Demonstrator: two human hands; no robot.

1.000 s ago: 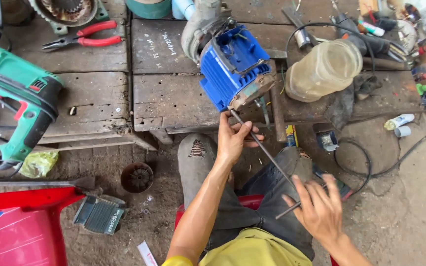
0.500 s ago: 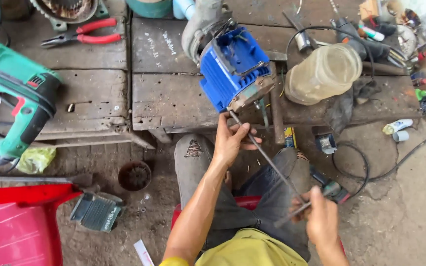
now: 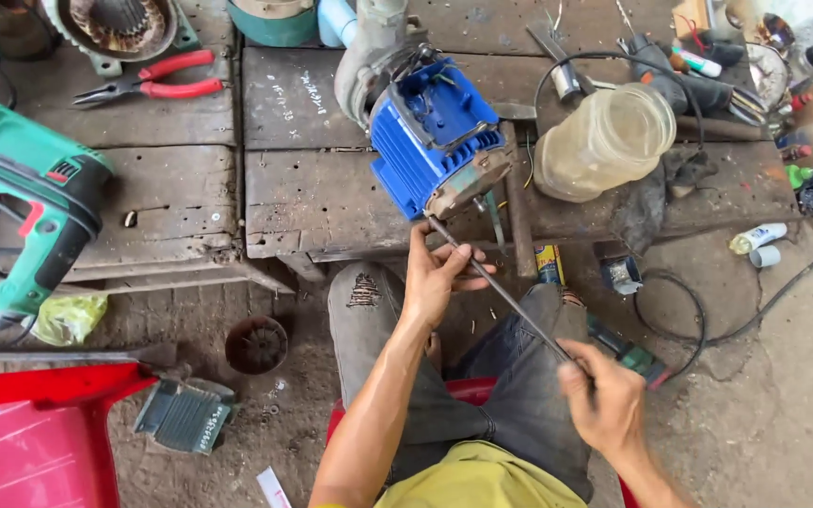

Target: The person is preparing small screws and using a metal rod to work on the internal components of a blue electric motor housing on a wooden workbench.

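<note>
A blue electric motor (image 3: pixel 430 146) lies tilted at the front edge of a worn wooden workbench (image 3: pixel 303 198). A long thin metal rod (image 3: pixel 501 292) runs from the motor's end plate down and right over my lap. My left hand (image 3: pixel 437 277) pinches the rod near the motor. My right hand (image 3: pixel 602 400) is closed around the rod's lower end, above my right knee. I sit on a red stool in grey jeans.
On the bench lie red-handled pliers (image 3: pixel 157 87), a stator (image 3: pixel 119 23), a cloudy plastic jar (image 3: pixel 604 141) and tools at the right. A green power drill (image 3: pixel 25 202) rests at left. A red plastic chair (image 3: pixel 35 437), fan cover (image 3: pixel 181 414) and black cable (image 3: pixel 708 325) sit on the floor.
My right hand has closed around the rod's lower end and slid slightly left. The left hand stays on the rod near the motor.
</note>
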